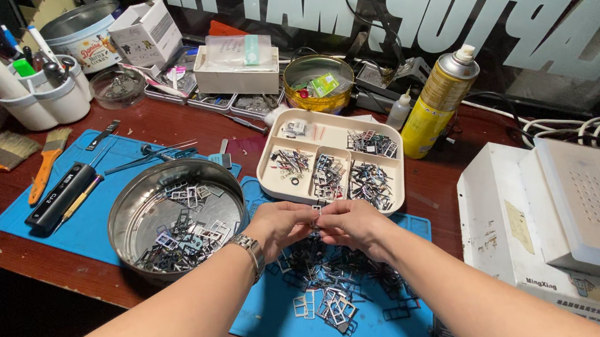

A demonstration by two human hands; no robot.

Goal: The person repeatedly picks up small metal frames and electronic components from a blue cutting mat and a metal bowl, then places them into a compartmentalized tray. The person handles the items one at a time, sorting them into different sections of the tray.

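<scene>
Left hand [282, 225]: fingertips pinched on a small metal tray [316, 210], seemingly.
Right hand [353, 223]: pinching the same piece.
Technique: hold over the loose pile [327, 285], by the edges.

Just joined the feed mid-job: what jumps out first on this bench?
Dead centre, the left hand and right hand meet over a heap of small metal card trays on the blue silicone mat, pinching one between them. Left of them sits a round steel tin holding more trays; behind, a cream compartmented sorting tray, with a yellow spray can at its right.
</scene>
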